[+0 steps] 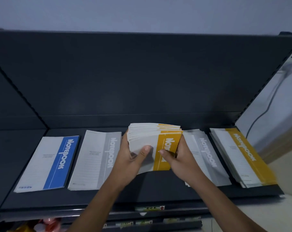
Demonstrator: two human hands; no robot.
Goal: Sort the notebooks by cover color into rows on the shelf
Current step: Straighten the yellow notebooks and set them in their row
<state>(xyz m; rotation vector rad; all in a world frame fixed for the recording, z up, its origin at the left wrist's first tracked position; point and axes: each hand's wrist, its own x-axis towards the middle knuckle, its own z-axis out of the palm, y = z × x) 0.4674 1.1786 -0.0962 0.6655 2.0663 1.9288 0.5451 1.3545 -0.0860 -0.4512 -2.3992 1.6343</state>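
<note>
Two hands hold a stack of yellow-banded notebooks over a dark shelf.
The left hand [130, 158] and right hand [181, 156] grip the held stack [141, 143] from either side at the centre of the view, thumbs curled onto its top cover. On the shelf [150, 191], at 9 o'clock from the hands, a left grey pile [95, 159] lies just beside them, with a blue notebook [48, 163] farther out. At 3 o'clock a right grey pile [207, 158] lies partly under the right wrist, and a yellow pile [242, 156] lies beyond it. A cable [265, 111] hangs at 2 o'clock.
</note>
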